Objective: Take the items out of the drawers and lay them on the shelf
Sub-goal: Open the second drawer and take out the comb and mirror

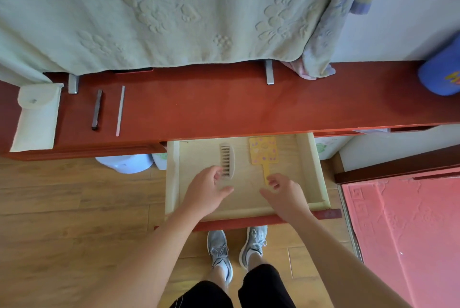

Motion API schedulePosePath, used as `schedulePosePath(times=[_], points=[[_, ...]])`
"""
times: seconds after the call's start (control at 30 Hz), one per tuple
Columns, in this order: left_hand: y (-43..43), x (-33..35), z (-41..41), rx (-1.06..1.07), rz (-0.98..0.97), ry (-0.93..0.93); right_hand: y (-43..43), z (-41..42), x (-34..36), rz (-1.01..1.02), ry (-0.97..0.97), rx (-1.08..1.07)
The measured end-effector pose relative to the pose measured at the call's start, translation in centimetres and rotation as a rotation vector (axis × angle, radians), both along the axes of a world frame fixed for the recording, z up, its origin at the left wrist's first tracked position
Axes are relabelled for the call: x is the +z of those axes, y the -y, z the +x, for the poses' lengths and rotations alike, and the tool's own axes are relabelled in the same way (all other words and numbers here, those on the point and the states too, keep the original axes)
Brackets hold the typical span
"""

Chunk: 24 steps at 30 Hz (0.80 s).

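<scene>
Comb (227, 160) and yellow paddle (263, 150) lie in the open drawer (173, 170). Left hand (210, 192) is at the comb's near end and right hand (286, 195) at the paddle's handle, both loosely spread and grasping nothing. The shelf (224, 106) beyond carries a pouch (37, 118), rod (97, 109), strip (120, 111) and cap (441, 71) — a blanket (149, 8) overhangs its rear.
</scene>
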<state>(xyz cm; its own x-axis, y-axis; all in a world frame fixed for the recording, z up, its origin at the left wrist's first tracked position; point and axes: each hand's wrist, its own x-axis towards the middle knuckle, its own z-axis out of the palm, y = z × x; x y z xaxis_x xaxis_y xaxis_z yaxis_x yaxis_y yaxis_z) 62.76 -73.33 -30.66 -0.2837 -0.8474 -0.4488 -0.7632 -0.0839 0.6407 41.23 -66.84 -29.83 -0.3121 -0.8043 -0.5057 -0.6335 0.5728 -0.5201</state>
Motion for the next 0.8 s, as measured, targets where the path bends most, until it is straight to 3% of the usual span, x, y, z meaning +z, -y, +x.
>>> schedulePosePath(times=[0.33,0.53,0.8], points=[[5.0,-6.6,-5.2,0.308,0.02,0.15,5.6,-2.0,-6.2,0.076,-0.136,-0.056],[5.3,-7.1,-6.6,0.32,-0.009,0.299,5.8,-2.0,-7.5,0.074,-0.167,-0.111],[5.6,-6.5,-6.7,0.349,0.05,0.268,6.2,-1.6,-7.0,0.118,-0.155,-0.167]])
